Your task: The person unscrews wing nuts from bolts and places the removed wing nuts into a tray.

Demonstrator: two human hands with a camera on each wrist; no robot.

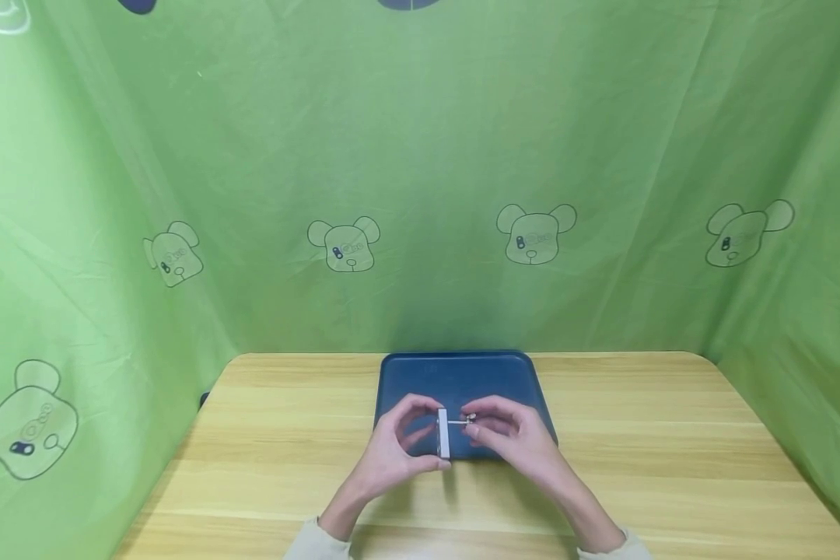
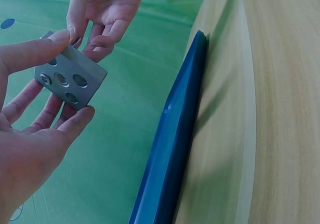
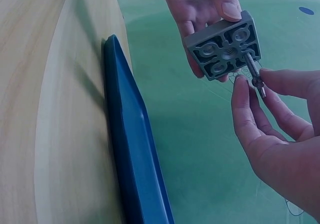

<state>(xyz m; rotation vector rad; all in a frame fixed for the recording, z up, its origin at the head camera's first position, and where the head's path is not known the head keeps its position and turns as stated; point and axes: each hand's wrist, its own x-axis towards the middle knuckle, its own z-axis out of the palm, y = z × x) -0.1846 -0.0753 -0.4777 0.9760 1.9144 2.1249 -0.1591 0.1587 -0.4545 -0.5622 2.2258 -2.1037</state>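
The person's left grip (image 1: pixel 390 449) is holding a block (image 1: pixel 443 434) by opposite edges, raised near the tray's (image 1: pixel 455 377) near edge; the right grip (image 1: pixel 521 437) is pinching a bolt (image 1: pixel 456 422) pointing at the block. The desk (image 1: pixel 672 435) is extending past both tray sides.

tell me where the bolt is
In the head view, the bolt sits right of the grey block, its outer end pinched by the right hand, seen against the blue tray.

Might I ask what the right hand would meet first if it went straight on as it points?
The right hand would probably meet the grey block in the left hand, though the gap is unclear.
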